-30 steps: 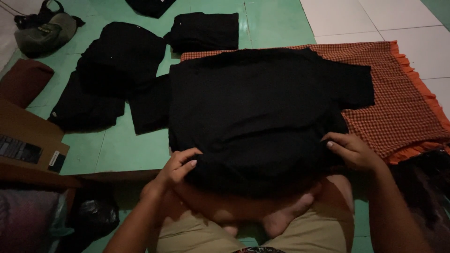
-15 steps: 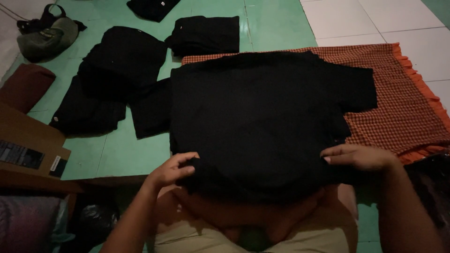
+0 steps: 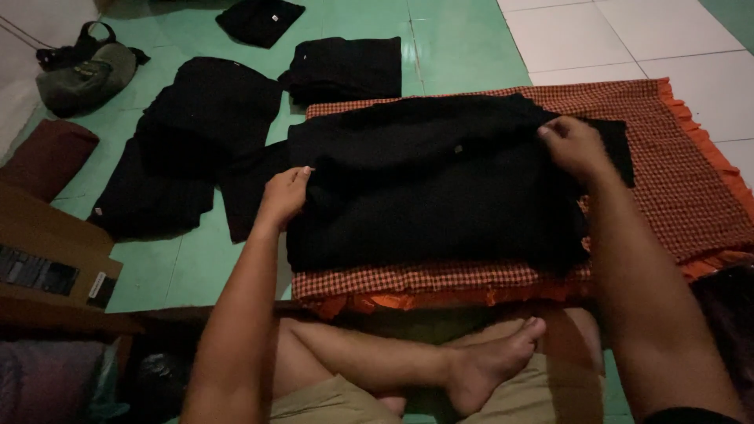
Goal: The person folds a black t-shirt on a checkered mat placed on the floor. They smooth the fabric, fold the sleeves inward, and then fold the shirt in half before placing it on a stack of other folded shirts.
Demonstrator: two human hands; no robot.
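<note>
Left grip: the left hand [image 3: 284, 195] pinches the left edge of the black shirt [image 3: 432, 184], thumb on top, fingers curled under the cloth.
Right grip: the right hand [image 3: 572, 145] pinches the shirt's upper right part, fingers closed on a fold of cloth near the sleeve.
Black shirt: it lies folded over into a broad rectangle on the orange checked cloth [image 3: 691, 196], between the two hands, with one sleeve end showing past the right hand.
Checked cloth: spread on the green tiled floor [image 3: 463, 47], its orange fringe running along the near edge, just beyond the person's crossed legs and bare foot [image 3: 491, 363].
Left of the shirt: a heap of black garments [image 3: 196, 141] on the floor, one touching the shirt's left edge.
Beyond: a folded black garment [image 3: 345, 69] and another one [image 3: 259, 20] farther off.
Far left: a grey-green bag [image 3: 82, 74], a dark red cushion [image 3: 47, 157], a cardboard box [image 3: 47, 251].
</note>
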